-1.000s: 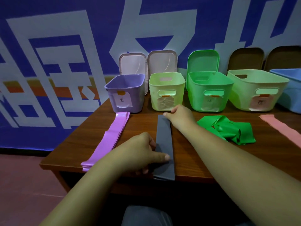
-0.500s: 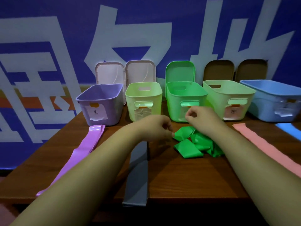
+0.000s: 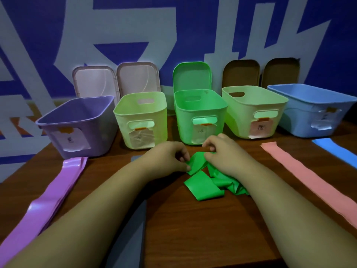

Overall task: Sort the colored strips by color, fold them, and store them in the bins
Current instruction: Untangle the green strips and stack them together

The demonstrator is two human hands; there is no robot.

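- left hand (image 3: 170,157) and right hand (image 3: 224,153) leave grey strip (image 3: 135,229), both now pinch crumpled green strip (image 3: 204,187)
- green strip sits on table (image 3: 193,229) just before green bin (image 3: 201,113)
- grey strip unfolded, unbinned; green untangling likely next

Bright green strip (image 3: 204,188), pink strip (image 3: 301,171), purple strip (image 3: 58,190), blue strip (image 3: 334,149), seemingly grey strip (image 3: 133,244), wood-grain brown table (image 3: 193,229), blue-and-white wall (image 3: 58,35)

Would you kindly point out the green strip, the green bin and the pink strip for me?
green strip (image 3: 204,187): head view, on the flat fold nearest the camera.
green bin (image 3: 185,121): head view, on its front wall, left of the handle slot.
pink strip (image 3: 301,171): head view, on its middle stretch.
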